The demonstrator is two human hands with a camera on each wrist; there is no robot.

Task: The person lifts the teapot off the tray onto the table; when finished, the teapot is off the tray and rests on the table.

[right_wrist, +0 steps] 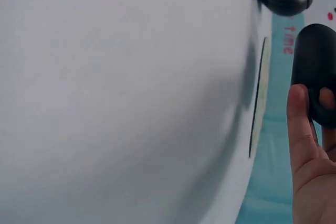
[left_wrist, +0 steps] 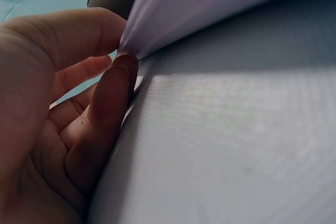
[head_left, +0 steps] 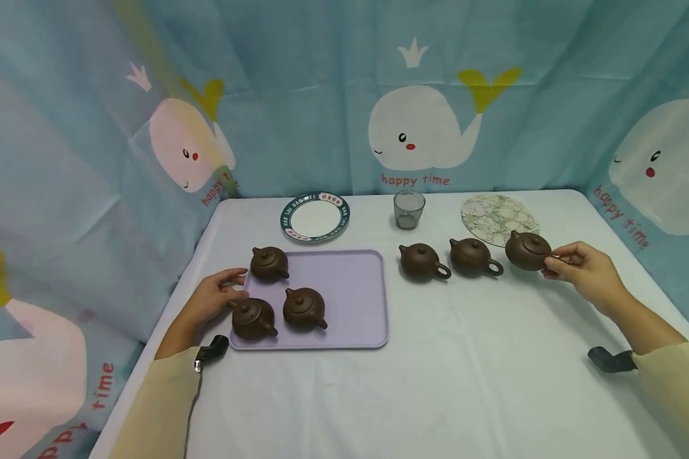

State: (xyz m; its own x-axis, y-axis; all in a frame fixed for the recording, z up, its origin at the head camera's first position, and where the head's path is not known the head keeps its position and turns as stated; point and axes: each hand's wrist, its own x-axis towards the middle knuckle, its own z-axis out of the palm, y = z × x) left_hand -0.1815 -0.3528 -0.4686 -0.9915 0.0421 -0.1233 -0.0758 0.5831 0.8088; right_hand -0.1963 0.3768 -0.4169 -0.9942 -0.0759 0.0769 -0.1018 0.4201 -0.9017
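My right hand [head_left: 594, 274] pinches a brown teapot [head_left: 527, 251] by its handle. In the right wrist view this teapot [right_wrist: 315, 59] is held off the white cloth. Two similar teapots, a middle one [head_left: 475, 257] and a left one [head_left: 422, 262], stand in a row beside it. On the left, my left hand [head_left: 209, 299] grips the left rim of a lilac tray [head_left: 350, 299]; the left wrist view shows digits at the tray's edge [left_wrist: 152, 19]. Three more teapots sit at the tray's left: back [head_left: 269, 264], front [head_left: 252, 319] and inner [head_left: 304, 308].
Along the back of the white-covered table [head_left: 436, 389] are a green-rimmed plate [head_left: 316, 217], a clear glass [head_left: 408, 209] and a round patterned mat [head_left: 496, 217]. A blue whale-print curtain [head_left: 298, 95] hangs behind and at both sides.
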